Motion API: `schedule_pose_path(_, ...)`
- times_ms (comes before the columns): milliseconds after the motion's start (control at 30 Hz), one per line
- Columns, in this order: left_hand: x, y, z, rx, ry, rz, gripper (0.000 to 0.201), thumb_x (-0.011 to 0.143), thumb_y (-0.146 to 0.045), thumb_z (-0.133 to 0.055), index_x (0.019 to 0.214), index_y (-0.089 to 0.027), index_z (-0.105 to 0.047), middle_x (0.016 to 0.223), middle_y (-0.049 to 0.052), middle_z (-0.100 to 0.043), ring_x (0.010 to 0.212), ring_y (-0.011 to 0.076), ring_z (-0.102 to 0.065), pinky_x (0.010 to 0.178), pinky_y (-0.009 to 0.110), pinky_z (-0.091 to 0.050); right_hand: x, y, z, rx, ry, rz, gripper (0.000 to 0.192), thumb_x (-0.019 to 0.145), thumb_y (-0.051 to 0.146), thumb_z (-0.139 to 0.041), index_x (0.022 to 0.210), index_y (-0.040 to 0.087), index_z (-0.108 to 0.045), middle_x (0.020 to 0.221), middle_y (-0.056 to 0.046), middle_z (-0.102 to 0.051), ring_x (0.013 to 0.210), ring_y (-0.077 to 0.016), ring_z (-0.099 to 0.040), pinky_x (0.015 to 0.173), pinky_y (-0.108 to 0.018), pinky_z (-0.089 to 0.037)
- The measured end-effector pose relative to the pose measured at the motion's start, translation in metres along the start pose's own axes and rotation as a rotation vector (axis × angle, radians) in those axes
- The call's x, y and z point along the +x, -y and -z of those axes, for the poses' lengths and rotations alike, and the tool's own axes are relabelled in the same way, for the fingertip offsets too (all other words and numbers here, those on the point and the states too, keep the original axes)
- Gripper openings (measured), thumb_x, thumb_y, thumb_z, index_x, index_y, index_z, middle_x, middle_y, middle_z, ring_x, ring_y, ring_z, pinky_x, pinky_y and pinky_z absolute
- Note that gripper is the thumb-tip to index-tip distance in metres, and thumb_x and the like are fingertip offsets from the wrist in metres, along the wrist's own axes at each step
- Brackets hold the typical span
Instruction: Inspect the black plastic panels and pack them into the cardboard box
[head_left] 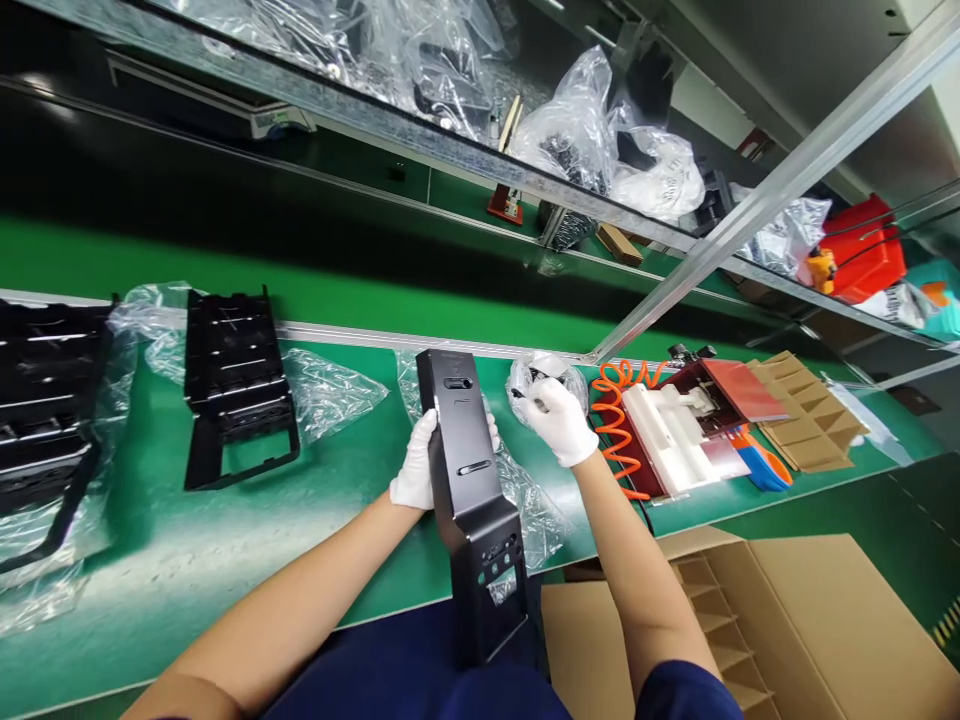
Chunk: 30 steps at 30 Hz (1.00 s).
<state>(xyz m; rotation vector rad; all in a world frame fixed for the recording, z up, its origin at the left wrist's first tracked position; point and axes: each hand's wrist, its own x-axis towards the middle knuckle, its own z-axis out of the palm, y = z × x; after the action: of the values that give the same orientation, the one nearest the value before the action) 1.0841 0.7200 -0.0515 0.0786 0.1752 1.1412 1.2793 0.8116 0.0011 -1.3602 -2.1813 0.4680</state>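
My left hand [417, 468], in a white glove, is wrapped round a long black sheet-metal housing [466, 430]. The housing is tilted toward me, with slots in its face and a rectangular cut-out at its lower end. My right hand [556, 418], gloved too, has its fingers pinched together over an open clear plastic bag [571, 375] of dark small parts. A small black part [519, 393] shows at the right fingertips; its exact kind is too small to make out. Clear plastic film [529, 510] lies beneath the housing on the green bench.
Two more black metal housings [238, 385] [49, 420] rest on plastic at the left. Right of my hand are a coiled orange air hose [619, 425], a red-and-white fixture [675, 430] and cardboard dividers [810, 410]. An open carton [840, 610] stands below; a shelf with bags [570, 130] runs above.
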Motion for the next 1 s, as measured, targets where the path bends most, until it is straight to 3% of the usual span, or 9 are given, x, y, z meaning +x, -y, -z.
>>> schedule_pose_path(133,0.002,0.004,0.004,-0.053,0.065,0.044,0.065,0.088,-0.061,-0.047,0.129,-0.012,-0.057,0.117,0.015,-0.067,0.106,0.0311,-0.064,0.097,0.044,-0.048,0.009,0.045,-0.003,-0.495,0.155,0.225,0.023,0.094,0.026,-0.042,0.09,0.018,-0.064,0.101,-0.011,-0.064,0.09,-0.0217,-0.057,0.071,-0.031,-0.043)
schedule_pose_path(267,0.004,0.003,0.007,-0.077,0.097,0.071,0.071,0.083,-0.065,-0.051,0.129,-0.011,-0.056,0.116,0.018,-0.067,0.108,0.0323,-0.063,0.099,0.05,-0.046,0.024,0.071,-0.007,-0.86,0.235,0.355,0.029,0.097,0.015,-0.034,0.099,0.016,-0.063,0.094,-0.012,-0.063,0.083,-0.0225,-0.058,0.059,-0.031,-0.036)
schedule_pose_path(400,0.003,0.001,0.007,-0.085,0.075,0.079,0.072,0.085,-0.067,-0.046,0.128,-0.01,-0.057,0.117,0.018,-0.067,0.108,0.0322,-0.062,0.099,0.05,-0.045,0.033,0.081,-0.011,-0.969,0.312,0.404,0.029,0.093,0.005,-0.034,0.101,0.014,-0.06,0.094,-0.014,-0.061,0.085,-0.0243,-0.058,0.059,-0.033,-0.037)
schedule_pose_path(567,0.003,0.001,0.008,-0.106,0.081,0.057,0.072,0.084,-0.068,-0.048,0.127,-0.011,-0.058,0.114,0.018,-0.068,0.105,0.0336,-0.064,0.096,0.051,-0.047,0.033,0.089,-0.013,-1.012,0.433,0.409,0.029,0.092,0.005,-0.036,0.109,0.013,-0.058,0.1,-0.015,-0.06,0.088,-0.0249,-0.059,0.061,-0.033,-0.043)
schedule_pose_path(667,0.004,0.001,0.009,-0.125,0.073,0.062,0.069,0.085,-0.067,-0.047,0.127,-0.014,-0.058,0.113,0.017,-0.069,0.102,0.0346,-0.065,0.093,0.053,-0.048,0.027,0.09,-0.015,-1.009,0.438,0.395,0.031,0.089,0.008,-0.042,0.117,0.012,-0.056,0.103,-0.015,-0.06,0.088,-0.0258,-0.059,0.063,-0.034,-0.047)
schedule_pose_path(800,0.004,-0.001,0.009,-0.136,0.081,0.054,0.065,0.088,-0.064,-0.045,0.128,-0.016,-0.057,0.115,0.015,-0.069,0.105,0.0348,-0.064,0.096,0.054,-0.046,0.018,0.076,-0.021,-0.83,0.248,0.324,0.046,0.09,0.009,-0.04,0.135,0.015,-0.048,0.113,-0.015,-0.062,0.093,-0.026,-0.06,0.073,-0.037,-0.051)
schedule_pose_path(867,0.004,-0.002,0.009,-0.108,0.121,0.058,0.07,0.086,-0.066,-0.046,0.13,-0.012,-0.056,0.115,0.017,-0.069,0.107,0.0355,-0.063,0.096,0.052,-0.047,0.017,0.065,-0.025,-0.562,0.056,0.23,0.049,0.09,0.012,-0.037,0.138,0.016,-0.045,0.124,-0.015,-0.059,0.11,-0.0273,-0.056,0.09,-0.042,-0.05)
schedule_pose_path(933,0.003,-0.001,0.009,-0.082,0.144,0.059,0.075,0.085,-0.067,-0.047,0.131,-0.009,-0.055,0.114,0.018,-0.068,0.107,0.035,-0.063,0.096,0.051,-0.047,0.022,0.055,-0.031,-0.208,-0.09,0.077,0.05,0.091,0.023,-0.043,0.14,0.016,-0.043,0.137,-0.015,-0.052,0.128,-0.0277,-0.045,0.108,-0.046,-0.04)
schedule_pose_path(1000,0.003,0.0,0.008,-0.07,0.14,0.056,0.074,0.085,-0.066,-0.048,0.131,-0.009,-0.055,0.114,0.018,-0.068,0.107,0.0334,-0.063,0.096,0.048,-0.048,0.029,0.051,-0.038,0.13,-0.087,-0.114,0.061,0.088,0.04,-0.055,0.142,0.016,-0.04,0.145,-0.014,-0.045,0.136,-0.0281,-0.038,0.114,-0.048,-0.034)
